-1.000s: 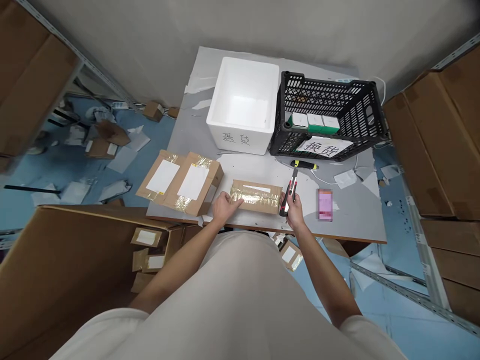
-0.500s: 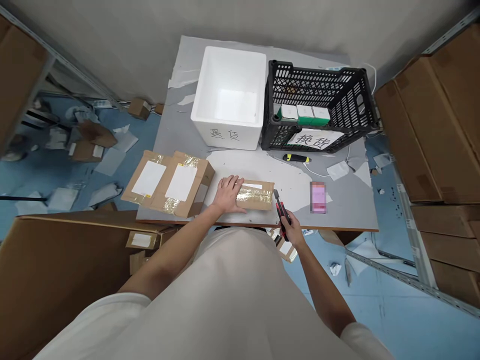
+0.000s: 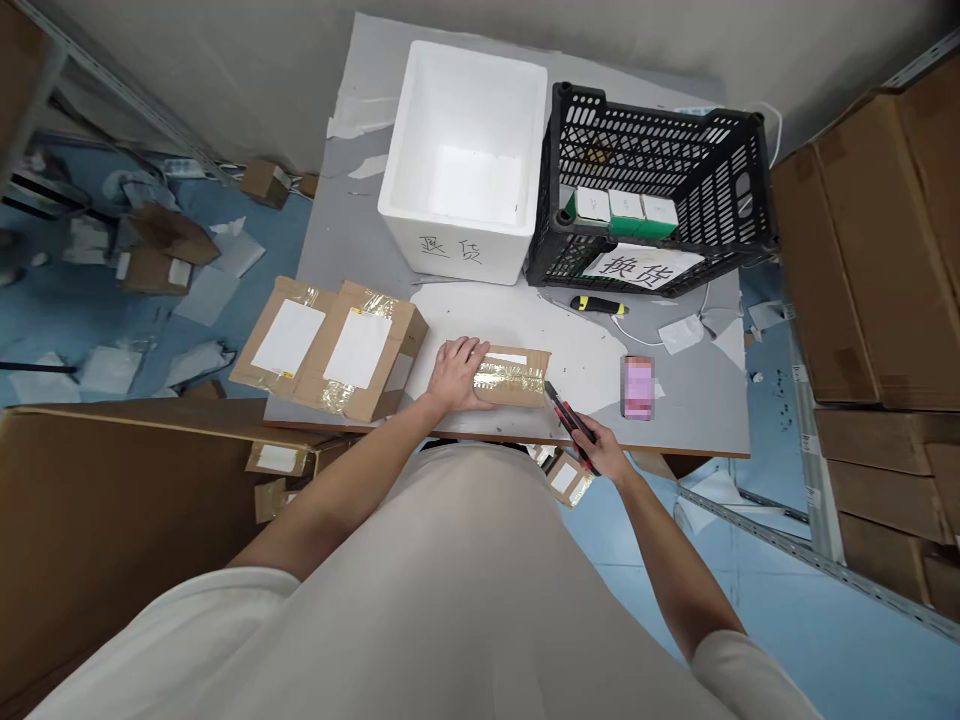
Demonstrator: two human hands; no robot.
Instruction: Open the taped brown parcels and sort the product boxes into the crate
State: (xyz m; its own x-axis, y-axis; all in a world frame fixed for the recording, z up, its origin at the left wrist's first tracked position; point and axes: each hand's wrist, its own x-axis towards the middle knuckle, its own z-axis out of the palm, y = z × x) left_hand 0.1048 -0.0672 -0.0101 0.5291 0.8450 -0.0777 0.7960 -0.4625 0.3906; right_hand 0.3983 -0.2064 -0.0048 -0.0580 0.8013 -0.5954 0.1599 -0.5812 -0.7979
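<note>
Taped cardboard box [image 3: 517, 385], one of three on the bench [image 3: 697, 400], sits near the front edge, its left end clasped in the grip of the left hand [image 3: 456, 378]. The grip of the right hand [image 3: 600, 450] is closed around one red-and-black cutter [image 3: 571, 418], blade tip at the box's right end. Two labelled boxes [image 3: 358, 348] stand side by side to the left. Beyond are one white foam bin [image 3: 496, 258] and one black crate [image 3: 720, 254] bearing three small cartons [image 3: 628, 212]; one yellow-and-black tool [image 3: 598, 305] and one phone [image 3: 638, 388] lie to the right. Compared with a second earlier, the left hand reaches farther over the top, and the blade points toward the box rather than away.
</note>
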